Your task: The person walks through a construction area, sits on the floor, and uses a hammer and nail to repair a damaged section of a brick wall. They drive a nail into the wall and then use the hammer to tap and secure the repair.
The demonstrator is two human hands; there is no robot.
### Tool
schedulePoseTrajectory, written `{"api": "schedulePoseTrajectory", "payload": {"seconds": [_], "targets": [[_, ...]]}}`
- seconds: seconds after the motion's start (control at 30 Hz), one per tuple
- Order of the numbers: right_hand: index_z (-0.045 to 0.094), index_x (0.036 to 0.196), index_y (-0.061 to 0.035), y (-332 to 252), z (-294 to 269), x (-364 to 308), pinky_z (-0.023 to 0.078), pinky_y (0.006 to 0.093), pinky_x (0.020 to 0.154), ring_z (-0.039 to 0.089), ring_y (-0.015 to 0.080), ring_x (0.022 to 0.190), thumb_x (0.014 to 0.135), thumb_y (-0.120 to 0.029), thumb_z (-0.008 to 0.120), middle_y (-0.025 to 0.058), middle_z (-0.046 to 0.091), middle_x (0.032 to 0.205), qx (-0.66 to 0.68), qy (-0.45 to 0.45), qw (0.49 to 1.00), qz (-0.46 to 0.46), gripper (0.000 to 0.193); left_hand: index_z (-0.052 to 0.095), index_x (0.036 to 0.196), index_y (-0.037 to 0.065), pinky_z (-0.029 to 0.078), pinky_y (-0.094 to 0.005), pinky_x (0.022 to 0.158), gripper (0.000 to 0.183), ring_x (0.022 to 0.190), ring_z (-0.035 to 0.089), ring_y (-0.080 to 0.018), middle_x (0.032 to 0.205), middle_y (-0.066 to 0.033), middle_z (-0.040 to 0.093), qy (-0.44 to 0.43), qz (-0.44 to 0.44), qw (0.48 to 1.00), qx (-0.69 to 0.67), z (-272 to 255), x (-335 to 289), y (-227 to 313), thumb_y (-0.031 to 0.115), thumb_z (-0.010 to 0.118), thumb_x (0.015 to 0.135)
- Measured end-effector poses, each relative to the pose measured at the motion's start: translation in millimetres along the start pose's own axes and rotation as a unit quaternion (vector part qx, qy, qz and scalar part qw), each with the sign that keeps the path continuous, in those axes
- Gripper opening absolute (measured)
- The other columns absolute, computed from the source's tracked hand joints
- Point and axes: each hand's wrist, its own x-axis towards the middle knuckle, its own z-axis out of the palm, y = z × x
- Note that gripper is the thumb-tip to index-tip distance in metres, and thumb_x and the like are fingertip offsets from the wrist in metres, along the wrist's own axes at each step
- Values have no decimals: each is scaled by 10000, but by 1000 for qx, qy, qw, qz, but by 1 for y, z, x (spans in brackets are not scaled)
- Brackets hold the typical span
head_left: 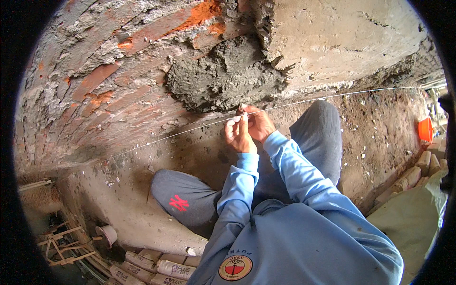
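Note:
A thin white string (pixel 361 90) runs taut across the view, close along the foot of the wall. My left hand (pixel 240 136) pinches it near the middle, thumb raised against the fingers. Beside it and touching it, my right hand (pixel 260 124) is closed at the same spot, its fingertips around a small, thin pointed piece that is too small to name. Just beyond both hands, a thick patch of wet grey mortar (pixel 223 76) clings to the lower brick wall (pixel 114 90). How the string passes between my fingers is partly hidden.
Right of the mortar stands a smooth plastered block (pixel 332 38). My bent knees flank my hands over the dirt floor (pixel 370 142). An orange bucket (pixel 425 129) is at far right, a pale bucket (pixel 108 234) at lower left. Filled sacks (pixel 173 270) lie behind me.

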Motion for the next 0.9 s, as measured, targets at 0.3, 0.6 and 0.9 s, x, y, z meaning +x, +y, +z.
{"api": "schedulePoseTrajectory", "payload": {"seconds": [0.3,0.6,0.9], "targets": [[631,820,-103,1,-1,3,353,174,459,491,62,560,865,-158,714,-39,557,675,9,1,1000,2,110,579,873,49,544,-271,668,158,750,626,-138,887,-57,660,5,-6,1000,7,-2,1,-2,55,738,869],[643,843,-77,5,-5,7,344,170,454,479,60,545,888,-169,684,-40,553,671,15,0,1000,-1,110,582,904,47,551,-278,697,143,800,633,-137,910,-62,666,-27,21,999,-13,-7,2,-7,51,724,881],[632,937,-56,8,-16,2,434,238,572,547,109,693,901,-151,602,7,606,785,12,-57,998,-12,106,580,926,43,548,-279,704,135,836,659,-160,931,-88,687,-28,17,999,-9,-12,-4,-8,57,709,892]]}}
